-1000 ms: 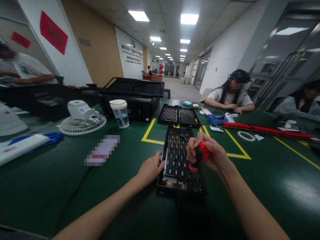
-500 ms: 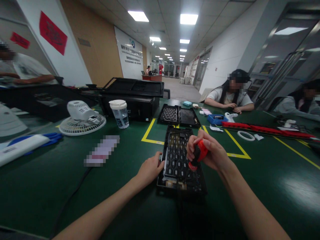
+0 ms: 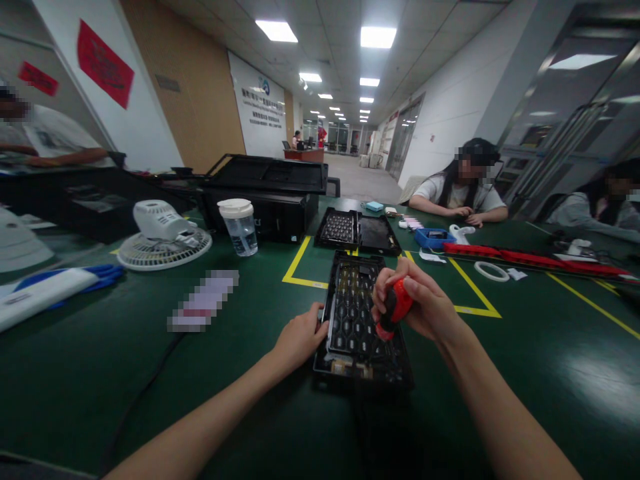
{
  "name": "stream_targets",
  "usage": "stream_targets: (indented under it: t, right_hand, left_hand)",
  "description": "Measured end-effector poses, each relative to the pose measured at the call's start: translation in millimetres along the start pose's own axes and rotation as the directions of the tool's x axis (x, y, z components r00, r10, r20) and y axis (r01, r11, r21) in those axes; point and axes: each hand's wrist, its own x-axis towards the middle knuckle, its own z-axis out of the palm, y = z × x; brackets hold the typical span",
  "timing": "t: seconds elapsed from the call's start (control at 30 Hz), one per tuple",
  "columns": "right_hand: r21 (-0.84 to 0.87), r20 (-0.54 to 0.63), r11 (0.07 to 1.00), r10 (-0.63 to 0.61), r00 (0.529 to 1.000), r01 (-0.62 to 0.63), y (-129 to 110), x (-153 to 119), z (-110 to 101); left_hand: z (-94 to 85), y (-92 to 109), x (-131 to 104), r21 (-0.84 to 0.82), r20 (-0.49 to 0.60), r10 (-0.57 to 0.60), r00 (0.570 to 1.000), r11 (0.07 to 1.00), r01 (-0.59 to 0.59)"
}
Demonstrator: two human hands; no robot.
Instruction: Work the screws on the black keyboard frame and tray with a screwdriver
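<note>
A black rectangular case (image 3: 345,327) lies on the green table in front of me, its inside lined with rows of dark hexagonal cells. At its left edge, my left hand (image 3: 300,335) grips the side wall with thumb and fingers. My right hand (image 3: 417,300) is wrapped around a screwdriver (image 3: 400,301) with a thick red-and-black handle. The tool slants down over the right part of the case. Its tip is too dark to make out, so I cannot tell whether it touches anything.
Behind the case lies a similar open case (image 3: 340,228) with its lid. To the left are a lidded water cup (image 3: 240,230), a white fan (image 3: 165,233) and a large black box (image 3: 260,213). On the right are a blue tray (image 3: 431,239), a tape ring (image 3: 492,271) and a seated person.
The screwdriver and my right hand have shifted very slightly to the left. My left hand and the case look the same as before.
</note>
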Motion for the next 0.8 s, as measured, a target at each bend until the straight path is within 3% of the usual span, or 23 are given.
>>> stream_targets:
  t: [0.8]
  right_hand:
    - [-0.163,-0.081,0.987,-0.021,0.996,0.008,-4.2,-3.6,-6.8]
  left_hand:
    - [-1.1,1.8,-0.8,-0.011,0.008,0.005,1.0,1.0,-0.005]
